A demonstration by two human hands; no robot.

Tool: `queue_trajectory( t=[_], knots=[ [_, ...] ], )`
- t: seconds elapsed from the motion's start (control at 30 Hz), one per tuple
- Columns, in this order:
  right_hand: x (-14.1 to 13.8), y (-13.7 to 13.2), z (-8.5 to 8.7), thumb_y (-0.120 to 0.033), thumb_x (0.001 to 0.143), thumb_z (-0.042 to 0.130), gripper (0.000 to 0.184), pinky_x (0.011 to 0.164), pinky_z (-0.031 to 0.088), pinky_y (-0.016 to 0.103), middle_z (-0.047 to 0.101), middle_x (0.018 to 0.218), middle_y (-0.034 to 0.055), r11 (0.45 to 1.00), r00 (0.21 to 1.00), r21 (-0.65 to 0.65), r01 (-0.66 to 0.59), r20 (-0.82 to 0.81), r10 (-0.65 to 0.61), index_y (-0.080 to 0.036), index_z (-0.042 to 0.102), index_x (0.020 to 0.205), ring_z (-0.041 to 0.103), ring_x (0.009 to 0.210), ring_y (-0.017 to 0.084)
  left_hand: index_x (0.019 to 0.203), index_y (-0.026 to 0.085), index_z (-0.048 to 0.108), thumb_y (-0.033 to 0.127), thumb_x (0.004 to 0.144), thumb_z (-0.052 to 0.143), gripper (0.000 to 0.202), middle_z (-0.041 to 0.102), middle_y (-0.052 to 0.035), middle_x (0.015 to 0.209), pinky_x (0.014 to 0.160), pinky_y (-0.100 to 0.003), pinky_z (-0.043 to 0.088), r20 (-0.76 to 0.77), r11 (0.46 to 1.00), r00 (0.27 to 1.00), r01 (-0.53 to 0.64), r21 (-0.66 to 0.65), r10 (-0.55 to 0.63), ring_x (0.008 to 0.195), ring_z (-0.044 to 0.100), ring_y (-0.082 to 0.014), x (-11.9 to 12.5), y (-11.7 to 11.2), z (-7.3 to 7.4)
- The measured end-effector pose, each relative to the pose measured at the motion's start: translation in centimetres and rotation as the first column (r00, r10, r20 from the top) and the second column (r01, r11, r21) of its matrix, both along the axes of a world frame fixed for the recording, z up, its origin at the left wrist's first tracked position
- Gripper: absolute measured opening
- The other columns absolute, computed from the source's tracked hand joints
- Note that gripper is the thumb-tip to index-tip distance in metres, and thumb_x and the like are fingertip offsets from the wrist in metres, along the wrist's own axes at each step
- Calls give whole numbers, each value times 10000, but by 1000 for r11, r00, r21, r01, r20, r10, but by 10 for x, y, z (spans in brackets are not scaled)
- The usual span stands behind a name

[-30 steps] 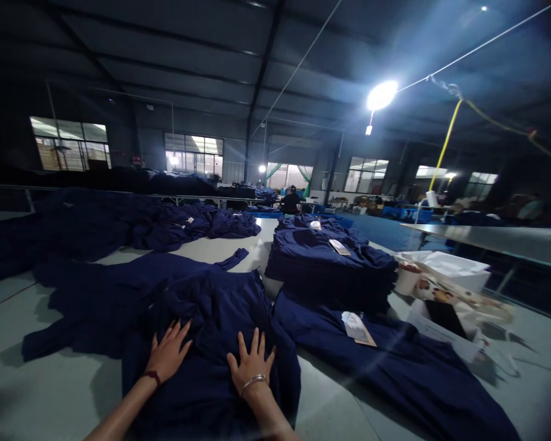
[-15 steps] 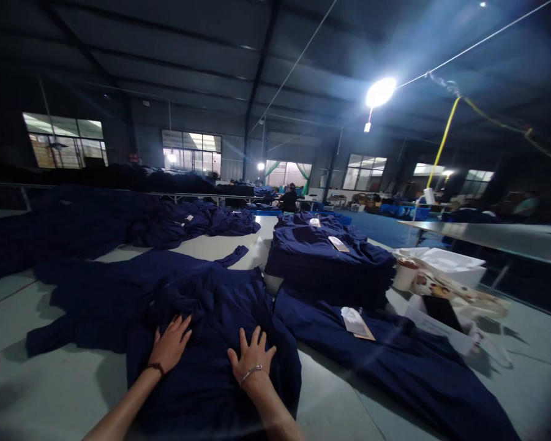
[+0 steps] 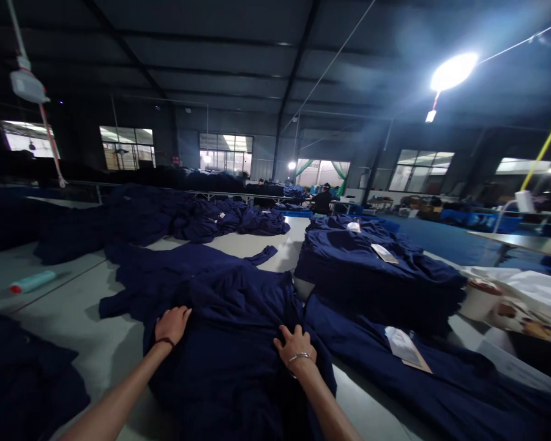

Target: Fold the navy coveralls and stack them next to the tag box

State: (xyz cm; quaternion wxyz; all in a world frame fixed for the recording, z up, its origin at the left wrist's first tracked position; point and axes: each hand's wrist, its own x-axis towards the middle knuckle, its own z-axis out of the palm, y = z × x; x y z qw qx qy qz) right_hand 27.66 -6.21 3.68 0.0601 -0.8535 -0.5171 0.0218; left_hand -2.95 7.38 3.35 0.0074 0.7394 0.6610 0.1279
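Here, both hands (image 3: 171,326) (image 3: 296,348) touch the navy garment (image 3: 229,361).

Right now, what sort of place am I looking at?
Probably a garment workshop: a stack of navy clothes bearing a paper tag stands on the table, dark cloth heaps lie beyond, and a bright lamp hangs under the beamed roof.

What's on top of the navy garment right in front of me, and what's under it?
The left hand and right hand rest on the navy garment. Pale tabletop shows beside it; whatever lies under it is covered, so further cloth there can't be ruled out.
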Motion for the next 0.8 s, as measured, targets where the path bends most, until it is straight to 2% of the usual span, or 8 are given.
queue_trajectory(
  t=[0.13, 0.23, 0.3, 0.37, 0.47, 0.57, 0.7, 0.8],
  knots=[
    [-6, 21, 16, -377, 834, 566, 253, 786, 470, 387, 575, 1104, 111, 998, 992, 38, -56, 113, 51, -264, 669, 1036, 542, 1065, 276, 1172, 257, 591, 243, 897, 425, 321, 571, -75, 1248, 916, -458, 378, 40, 969, 996, -82, 235, 75, 1118, 509, -268, 13, 1, 13],
    [-8, 49, 27, -315, 866, 527, 208, 829, 459, 344, 565, 1138, 107, 982, 982, 110, -153, 130, 139, -229, 675, 985, 530, 1099, 244, 1223, 282, 554, 218, 906, 419, 350, 525, -49, 1324, 964, -417, 328, 10, 931, 995, 91, 353, -101, 1157, 482, -233, 34, 10, 19],
    [-6, 71, 29, -260, 896, 476, 239, 811, 457, 272, 540, 1200, 91, 975, 981, 119, -189, 73, 181, -244, 638, 1071, 550, 1089, 188, 1237, 296, 540, 238, 927, 420, 338, 532, -40, 1323, 950, -379, 337, -33, 927, 972, 232, 293, -233, 1152, 499, -214, 46, 21, 20],
    [-1, 92, 26, -218, 901, 456, 309, 770, 458, 239, 515, 1251, 86, 978, 984, 107, -178, 36, 175, -269, 576, 1181, 590, 1039, 154, 1265, 288, 516, 245, 903, 495, 366, 549, -54, 1296, 927, -365, 354, -75, 942, 956, 292, 164, -283, 1135, 524, -218, 54, 34, 18],
    [11, 113, 15, -193, 846, 541, 433, 681, 463, 253, 554, 1199, 89, 989, 990, 58, -139, -4, 139, -300, 513, 1264, 655, 895, 160, 1236, 263, 539, 239, 816, 625, 429, 566, -64, 1212, 856, -337, 400, -110, 962, 955, 274, -12, -274, 1022, 593, -222, 59, 51, 13],
    [27, 122, 6, -187, 788, 614, 360, 661, 449, 255, 618, 1065, 63, 993, 993, 45, -113, -39, 115, -298, 610, 1131, 668, 837, 171, 1089, 259, 611, 195, 774, 648, 323, 566, -31, 1112, 742, -265, 429, -62, 966, 965, 252, -59, -256, 912, 620, -182, 55, 62, 16],
    [49, 131, 14, -186, 792, 582, 183, 671, 431, 249, 647, 935, 45, 989, 996, 135, -52, -67, 61, -266, 674, 927, 649, 830, 171, 893, 231, 635, 138, 758, 621, 164, 578, -13, 958, 720, -239, 437, 76, 976, 973, 218, 22, -219, 896, 599, -172, 47, 79, 44],
    [56, 145, 34, -270, 868, 474, 227, 698, 435, 257, 621, 1015, 73, 965, 998, 263, 9, -65, 8, -241, 640, 1020, 618, 861, 175, 920, 207, 622, 115, 773, 583, 177, 578, -30, 984, 817, -252, 444, 200, 965, 956, 175, 196, -214, 938, 578, -172, 49, 98, 74]
  ],
)
